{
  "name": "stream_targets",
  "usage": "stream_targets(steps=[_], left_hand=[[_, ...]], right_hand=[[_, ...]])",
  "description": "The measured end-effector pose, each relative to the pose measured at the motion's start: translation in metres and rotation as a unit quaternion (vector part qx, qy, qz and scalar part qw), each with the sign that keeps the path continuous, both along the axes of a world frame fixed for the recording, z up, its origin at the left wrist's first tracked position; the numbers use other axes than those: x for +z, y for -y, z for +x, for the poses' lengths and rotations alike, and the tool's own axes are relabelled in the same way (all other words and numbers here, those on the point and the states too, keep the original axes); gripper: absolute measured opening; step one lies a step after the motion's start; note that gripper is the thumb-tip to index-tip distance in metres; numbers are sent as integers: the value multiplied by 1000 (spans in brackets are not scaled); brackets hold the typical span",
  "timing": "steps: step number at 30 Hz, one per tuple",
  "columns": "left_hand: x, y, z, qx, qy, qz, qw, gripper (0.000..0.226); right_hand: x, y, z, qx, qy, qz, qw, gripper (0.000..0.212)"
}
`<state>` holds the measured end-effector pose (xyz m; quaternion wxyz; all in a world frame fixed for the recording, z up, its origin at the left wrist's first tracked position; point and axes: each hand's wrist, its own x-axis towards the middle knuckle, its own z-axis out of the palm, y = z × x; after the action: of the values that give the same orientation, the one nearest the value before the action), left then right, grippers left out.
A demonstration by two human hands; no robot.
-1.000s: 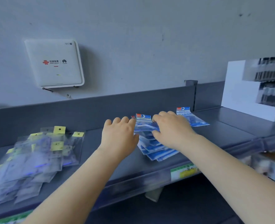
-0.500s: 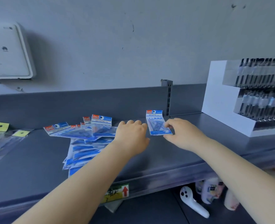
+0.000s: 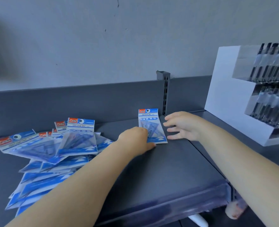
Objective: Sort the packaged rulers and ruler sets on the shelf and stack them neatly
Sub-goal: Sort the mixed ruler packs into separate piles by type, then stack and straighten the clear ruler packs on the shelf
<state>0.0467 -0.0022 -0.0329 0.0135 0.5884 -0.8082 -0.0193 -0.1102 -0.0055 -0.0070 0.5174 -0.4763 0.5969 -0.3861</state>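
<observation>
One blue geometric ruler set packet [image 3: 149, 122] lies flat and alone on the dark shelf [image 3: 168, 169], its header toward the back wall. My left hand [image 3: 135, 139] rests on its left lower edge, fingers curled down on the packet. To the packet's right, my right hand [image 3: 183, 126] hovers with spread fingers, just apart from the edge and holding nothing. A loose, fanned heap of the same blue packets [image 3: 53, 153] covers the shelf's left part.
A white stepped display box [image 3: 230, 99] with rows of dark pens stands at the right. A slotted metal upright [image 3: 165, 94] rises behind the lone packet. The shelf's back panel [image 3: 70, 104] runs along the wall. White bottles show below the shelf's front edge.
The view has swung right and closer. My right hand has let go of the lone packet and opened beside it. My left hand has come onto the packet's left edge.
</observation>
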Motion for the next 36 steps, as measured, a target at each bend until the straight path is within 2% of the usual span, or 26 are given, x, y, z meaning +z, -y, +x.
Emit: stream_targets(steps=[2,6,7,10,12,15,19,21,23,24,26,28,30,33,34,36], left_hand=[[-2,4,0,2,0,-4,1000,43],[-4,6,0,4,-20,-13,1000,34],[-5,6,-2,3,-29,-12,1000,33],[-2,-1,-7,-8,-35,-3,999,34],[5,-8,-7,-10,-37,-12,999,38],[27,-24,8,6,-83,-78,993,38],[55,-52,62,57,-164,-174,969,37],[55,-69,96,109,-193,-196,955,40],[47,-86,128,164,-224,-196,940,41],[41,-94,143,192,-232,-188,935,41],[26,-108,166,243,-226,-163,929,43],[9,-118,184,277,-233,-152,920,47],[-5,-123,200,292,-311,-142,893,50],[-11,-123,210,270,-517,-34,812,50],[-11,-120,210,254,-538,-3,804,53],[-10,-114,208,223,-523,26,823,60]], right_hand=[[-3,6,-1,-7,67,23,997,10],[-16,17,-7,-8,165,25,986,12],[-19,20,-8,1,142,17,990,12],[-28,21,-1,30,-33,-32,998,20],[-24,17,4,13,-86,-88,992,24],[-7,9,8,-13,-25,-158,987,19],[19,-5,42,53,32,-190,980,16],[24,-12,73,95,51,-179,978,15],[21,-18,106,133,61,-131,981,27],[16,-23,123,141,38,-105,984,40],[1,-29,150,140,-127,-126,974,62],[-9,-38,168,120,-277,-221,928,64],[-11,-45,178,116,-311,-279,901,61],[-17,-48,187,179,-326,-254,893,63],[-18,-49,190,208,-343,-238,885,61],[-16,-52,190,224,-369,-223,874,53]])
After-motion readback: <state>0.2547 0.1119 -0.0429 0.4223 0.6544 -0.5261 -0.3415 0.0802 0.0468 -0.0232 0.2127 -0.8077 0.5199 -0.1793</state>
